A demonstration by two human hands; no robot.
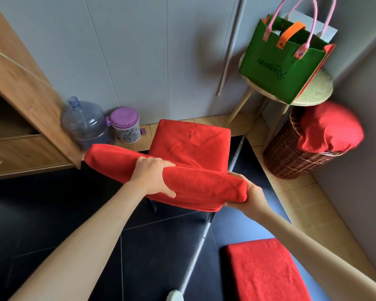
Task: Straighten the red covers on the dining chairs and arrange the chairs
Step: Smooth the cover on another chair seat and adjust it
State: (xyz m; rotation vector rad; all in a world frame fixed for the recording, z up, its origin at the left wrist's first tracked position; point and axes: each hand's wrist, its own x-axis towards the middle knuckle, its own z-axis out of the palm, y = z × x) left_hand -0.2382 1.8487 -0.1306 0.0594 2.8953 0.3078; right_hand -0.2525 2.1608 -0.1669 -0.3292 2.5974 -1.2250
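Note:
A dining chair with a red cover stands in the middle of the head view, facing away from me. Its red seat [191, 144] shows a few creases. The covered backrest top [195, 183] runs across in front of me. My left hand [154, 174] grips the top of the backrest near its middle. My right hand [248, 192] clasps the cover at the backrest's right corner. A second red-covered chair seat [267, 272] lies at the lower right, partly under my right forearm.
A wooden cabinet [24, 98] stands at the left, with a water jug [85, 122] and a purple-lidded bin [125, 124] beside it. At the right are a stool holding a green bag [282, 61] and a wicker basket [284, 157] with red cloth. A white pole [200, 242] lies on the dark floor.

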